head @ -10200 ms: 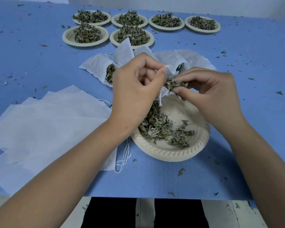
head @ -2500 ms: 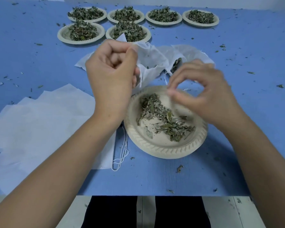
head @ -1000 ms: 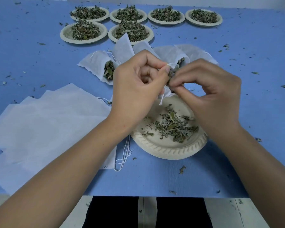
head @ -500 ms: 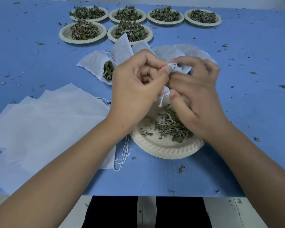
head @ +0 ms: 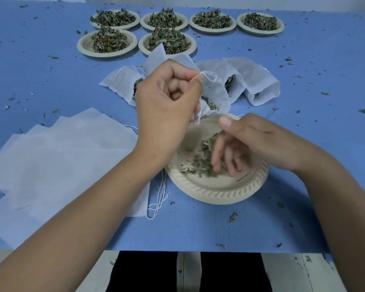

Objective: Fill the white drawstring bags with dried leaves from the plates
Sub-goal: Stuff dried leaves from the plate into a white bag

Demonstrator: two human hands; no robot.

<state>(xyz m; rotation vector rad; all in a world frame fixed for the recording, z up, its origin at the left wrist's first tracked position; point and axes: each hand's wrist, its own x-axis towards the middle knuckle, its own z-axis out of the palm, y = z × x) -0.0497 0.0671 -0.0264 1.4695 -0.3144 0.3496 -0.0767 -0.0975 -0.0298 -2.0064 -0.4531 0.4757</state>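
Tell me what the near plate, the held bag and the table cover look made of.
The near plate: probably moulded paper pulp, matte beige, pressed rope pattern on the rim. The bag, pinched by the left hand: thin white fabric, likely non-woven or fine mesh; it crumples softly. The table cover: blue, matte, no shine; perhaps felt or foam.

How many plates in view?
7 plates: four in the far row, two just in front, one nearest, under the right hand. None seem hidden.
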